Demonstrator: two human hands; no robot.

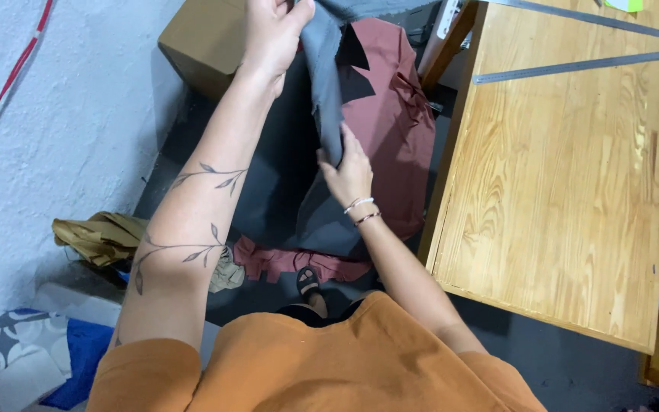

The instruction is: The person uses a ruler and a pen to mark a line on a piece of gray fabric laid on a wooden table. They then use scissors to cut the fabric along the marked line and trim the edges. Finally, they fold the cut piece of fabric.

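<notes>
View from above of a person in an orange shirt standing beside a wooden table (566,191), handling a length of grey fabric (328,91).

The left hand (272,34) is raised high, to the left of the table's far corner, its fingers closed around the upper end of the grey fabric. The forearm below it carries a tattoo of a leafy vine. The right hand (348,172) sits lower, just left of the table's near-left edge, pinching the fabric's hanging edge between thumb and fingers. Two thin bracelets circle that wrist. The fabric runs as a narrow folded strip between the two hands, then spreads out into a wide dark sheet below them, draping towards the floor to the left of the table.

Behind the grey cloth, against the table's left side, lies a dusty-red fabric (394,114). A cardboard box (204,42) sits further left of the table. Two long metal rulers (570,67) lie on the far end of the tabletop. Well left of the table, by a white wall, lies crumpled tan cloth (101,238), with patterned blue and white cloth (32,358) nearer the person.
</notes>
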